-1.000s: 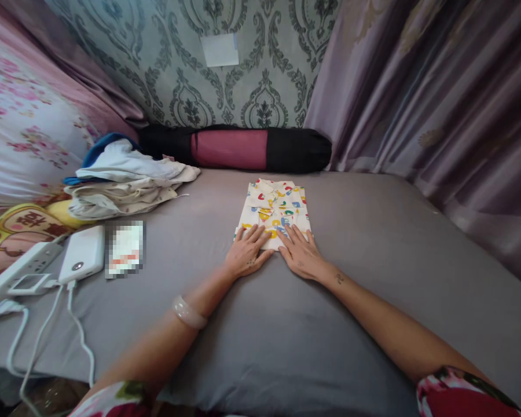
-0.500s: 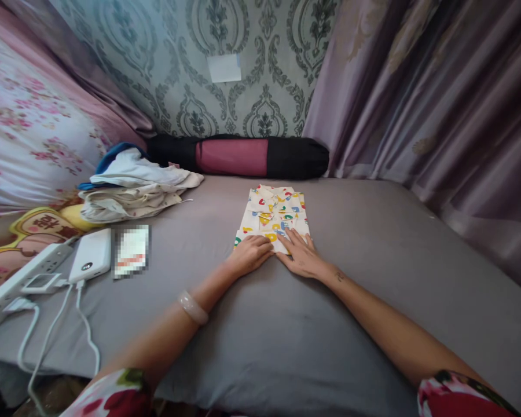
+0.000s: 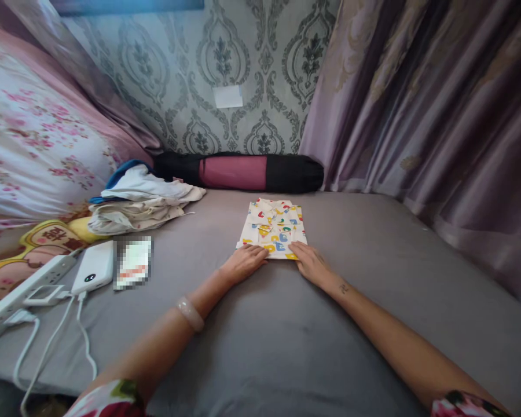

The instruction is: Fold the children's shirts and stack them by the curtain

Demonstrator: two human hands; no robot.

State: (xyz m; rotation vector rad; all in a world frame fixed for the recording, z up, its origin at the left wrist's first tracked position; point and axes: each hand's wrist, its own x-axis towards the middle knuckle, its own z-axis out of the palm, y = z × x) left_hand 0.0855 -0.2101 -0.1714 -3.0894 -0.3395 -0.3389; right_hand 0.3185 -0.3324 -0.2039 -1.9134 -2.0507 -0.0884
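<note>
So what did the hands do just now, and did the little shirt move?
Both hands slid back toward the person: the left hand and right hand lay flat over the near part of the folded shirt, and now only their fingertips touch its near edge. Nothing was picked up. The shirt stayed put on the grey sheet, as did the pile of clothes and power bank.

The bedsheet [image 3: 373, 278] is matt grey cloth, smooth with faint creases. The folded shirt [image 3: 272, 227] is soft printed cotton-like cloth, unshiny. The curtain [image 3: 438, 116] is mauve fabric with a slight satin sheen. The power bank [image 3: 93, 274] and power strip [image 3: 26, 286] look like smooth white plastic. The bangle [image 3: 190, 313] looks pale, polished and glossy.
</note>
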